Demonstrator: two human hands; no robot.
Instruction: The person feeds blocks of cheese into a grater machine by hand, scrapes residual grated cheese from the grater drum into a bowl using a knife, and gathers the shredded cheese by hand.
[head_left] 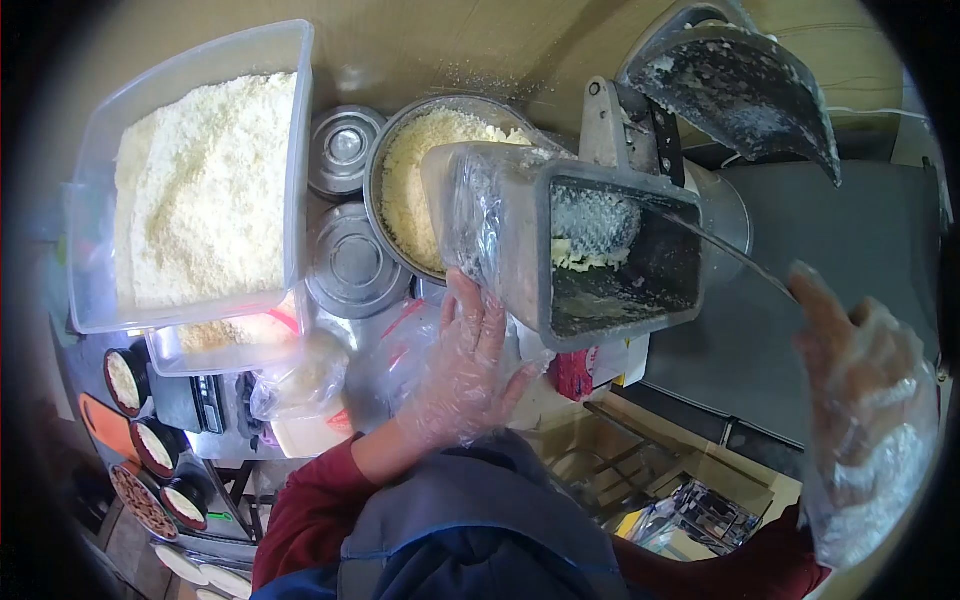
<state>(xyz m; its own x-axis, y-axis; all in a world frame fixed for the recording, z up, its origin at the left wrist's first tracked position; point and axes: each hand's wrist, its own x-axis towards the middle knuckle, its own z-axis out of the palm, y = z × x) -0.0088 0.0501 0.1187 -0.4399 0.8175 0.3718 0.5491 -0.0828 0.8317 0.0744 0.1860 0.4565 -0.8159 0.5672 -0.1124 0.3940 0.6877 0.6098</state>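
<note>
My left hand (465, 375), in a clear plastic glove, has its fingers stretched out beside the plastic-wrapped side of a metal grater hopper (515, 220). Whether the fingertips touch it, I cannot tell. In my right hand (865, 390), also gloved, is the end of a long thin metal utensil (742, 256); its far end reaches into the hopper. Inside, pale crumbly scraps (575, 258) lie below a rough grating drum (600, 220). Under the hopper's left part stands a round metal pot (375, 185) holding pale yellow gratings (415, 165).
A large clear tub (305, 140) of white gratings stands left, beside two metal lids (355, 260). The raised hopper lid (745, 95) hangs at upper right, above a dark grey surface (830, 260). A scale (190, 405) and several small bowls (158, 447) sit lower left.
</note>
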